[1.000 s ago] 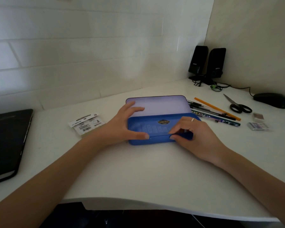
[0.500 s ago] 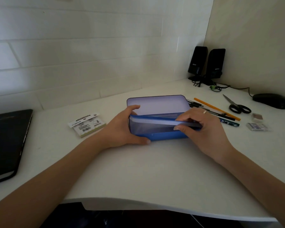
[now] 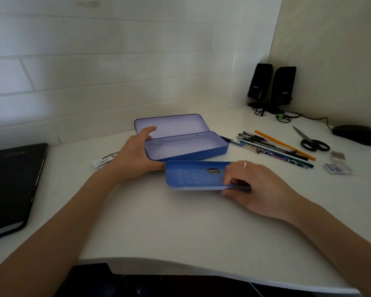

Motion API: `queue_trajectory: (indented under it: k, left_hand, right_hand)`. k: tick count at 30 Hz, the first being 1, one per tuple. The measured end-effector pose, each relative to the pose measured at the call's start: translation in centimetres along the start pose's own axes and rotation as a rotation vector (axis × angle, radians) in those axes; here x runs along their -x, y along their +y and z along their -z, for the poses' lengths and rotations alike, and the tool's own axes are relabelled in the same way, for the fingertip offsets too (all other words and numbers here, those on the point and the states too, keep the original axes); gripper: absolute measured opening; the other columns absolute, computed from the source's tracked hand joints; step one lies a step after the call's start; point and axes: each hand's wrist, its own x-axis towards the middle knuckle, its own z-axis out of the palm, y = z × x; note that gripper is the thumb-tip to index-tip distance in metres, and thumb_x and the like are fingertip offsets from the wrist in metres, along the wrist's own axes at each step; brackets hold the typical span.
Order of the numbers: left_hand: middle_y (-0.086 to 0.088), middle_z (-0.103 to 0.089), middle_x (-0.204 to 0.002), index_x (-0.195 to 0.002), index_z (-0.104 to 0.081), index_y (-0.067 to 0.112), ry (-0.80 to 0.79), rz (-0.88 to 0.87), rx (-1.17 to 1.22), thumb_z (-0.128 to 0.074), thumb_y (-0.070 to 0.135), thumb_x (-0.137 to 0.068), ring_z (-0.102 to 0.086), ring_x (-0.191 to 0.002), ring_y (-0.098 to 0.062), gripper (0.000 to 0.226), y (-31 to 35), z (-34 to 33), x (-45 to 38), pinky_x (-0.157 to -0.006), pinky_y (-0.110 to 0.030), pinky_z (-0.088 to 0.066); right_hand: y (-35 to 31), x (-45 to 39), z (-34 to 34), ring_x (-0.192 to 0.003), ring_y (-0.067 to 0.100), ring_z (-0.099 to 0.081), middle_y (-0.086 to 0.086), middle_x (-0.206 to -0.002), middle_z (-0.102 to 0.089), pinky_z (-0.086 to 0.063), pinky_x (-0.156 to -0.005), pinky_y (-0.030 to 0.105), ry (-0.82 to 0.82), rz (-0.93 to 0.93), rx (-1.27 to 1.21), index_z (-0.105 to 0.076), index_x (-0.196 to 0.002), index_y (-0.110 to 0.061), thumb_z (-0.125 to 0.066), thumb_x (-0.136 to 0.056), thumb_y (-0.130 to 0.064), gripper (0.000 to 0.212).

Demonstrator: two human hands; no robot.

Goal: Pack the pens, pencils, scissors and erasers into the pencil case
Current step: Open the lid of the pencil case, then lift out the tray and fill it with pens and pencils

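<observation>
Blue pencil case (image 3: pixel 186 146) was steadied at its left end by the left hand (image 3: pixel 135 155), lying open mid-desk; its front lid (image 3: pixel 193 175) was pinched by the right hand (image 3: pixel 253 185). Pens and pencils (image 3: pixel 274 147) lay just right of it, slanting away, nearer the right hand.

Left hand (image 3: pixel 135 156) curled, thumb raised; right hand (image 3: pixel 255 185) pinching, fingers bent; both forearms stretched forward

dim, soft indoor light | faint shadows | wide-angle bowing at edges | slight motion blur
</observation>
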Motion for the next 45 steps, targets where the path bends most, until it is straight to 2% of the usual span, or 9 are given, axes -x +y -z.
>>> queue_trajectory:
  k: [5,16,22,28,33,35,38,41,45]
  left_hand:
    - [0.002,-0.036,-0.148,-0.146,-0.019,0.032,-0.079,0.042,-0.07,-0.079,0.049,-0.063,-0.033,-0.136,-0.017,0.104,-0.6,0.1,-0.1,-0.104,-0.025,-0.026]
    - [0.006,-0.031,-0.151,-0.144,-0.029,0.029,-0.172,-0.008,0.005,-0.073,0.03,-0.078,-0.026,-0.138,-0.01,0.08,-1.3,0.0,-0.5,-0.108,-0.021,-0.018]
    - [0.006,-0.009,-0.158,-0.146,-0.017,0.035,-0.24,-0.042,-0.057,-0.062,0.029,-0.087,0.002,-0.144,-0.004,0.075,-1.2,-0.4,-0.3,-0.116,-0.026,-0.003]
    - [0.014,-0.027,-0.15,-0.134,-0.047,0.032,0.0,-0.317,-0.087,-0.044,0.06,-0.08,-0.007,-0.143,0.0,0.061,0.9,-1.3,0.7,-0.113,-0.024,-0.009]
    - [0.001,-0.054,-0.135,-0.108,-0.07,0.019,0.079,-0.445,-0.117,-0.058,0.031,-0.082,-0.032,-0.135,-0.005,0.031,1.6,-2.9,1.0,-0.109,-0.013,-0.018]
    - [-0.005,-0.056,-0.134,-0.107,-0.071,0.016,0.048,-0.475,-0.172,-0.063,0.02,-0.084,-0.035,-0.133,-0.009,0.025,1.2,-3.3,0.8,-0.108,-0.009,-0.014]
    - [-0.005,-0.058,-0.131,-0.1,-0.073,0.017,0.029,-0.482,-0.161,-0.067,0.015,-0.081,-0.037,-0.13,-0.008,0.02,1.1,-3.4,0.4,-0.109,-0.022,-0.023]
    - [-0.004,-0.058,-0.13,-0.085,-0.074,0.018,0.004,-0.466,-0.142,-0.072,0.014,-0.077,-0.034,-0.129,-0.006,0.009,1.4,-3.2,0.4,-0.109,-0.033,-0.032]
    - [-0.002,-0.059,-0.129,-0.081,-0.075,0.018,0.003,-0.457,-0.152,-0.073,0.014,-0.077,-0.035,-0.128,-0.005,0.006,1.5,-3.4,0.3,-0.108,-0.028,-0.028]
  right_hand:
    - [0.1,0.1,-0.1,-0.076,0.003,-0.047,-0.014,-0.077,-0.053,-0.04,-0.063,0.02,-0.11,-0.007,0.004,-0.048,-0.075,-0.031,-0.063,-0.082,-0.033,0.017]
    - [-0.5,-0.1,-0.2,-0.079,0.006,-0.059,-0.013,-0.078,-0.065,-0.047,-0.07,0.02,-0.15,-0.081,-0.22,-0.066,-0.072,-0.029,-0.07,-0.081,-0.027,0.01]
    - [-0.5,-0.1,-0.4,-0.078,0.006,-0.06,-0.012,-0.079,-0.066,-0.049,-0.07,0.024,-0.118,-0.085,-0.213,-0.068,-0.074,-0.03,-0.067,-0.082,-0.029,0.007]
    - [0.8,-0.3,0.4,-0.067,0.011,-0.055,-0.001,-0.072,-0.065,-0.044,-0.059,0.026,0.242,-0.243,-0.137,-0.067,-0.078,-0.019,-0.049,-0.089,-0.035,0.026]
    - [5.0,-0.2,1.2,-0.068,0.011,-0.049,-0.007,-0.073,-0.058,-0.039,-0.064,0.027,0.479,-0.454,0.093,-0.063,-0.081,-0.018,-0.05,-0.093,-0.026,0.019]
    - [7.3,-0.2,1.7,-0.076,0.016,-0.053,-0.004,-0.078,-0.059,-0.047,-0.073,0.04,0.48,-0.544,0.197,-0.065,-0.087,-0.017,-0.052,-0.091,-0.027,0.017]
    - [9.9,-0.5,3.3,-0.089,0.019,-0.054,-0.001,-0.09,-0.062,-0.044,-0.086,0.045,0.321,-0.668,0.32,-0.066,-0.099,-0.021,-0.055,-0.09,-0.027,0.015]
    - [11.4,-0.6,3.7,-0.089,0.017,-0.054,0.0,-0.095,-0.065,-0.045,-0.087,0.044,0.216,-0.692,0.287,-0.065,-0.095,-0.027,-0.058,-0.089,-0.028,0.01]
    - [11.7,-0.6,2.5,-0.08,0.014,-0.057,-0.001,-0.088,-0.064,-0.05,-0.081,0.044,0.218,-0.655,0.192,-0.059,-0.083,-0.033,-0.061,-0.086,-0.026,0.008]
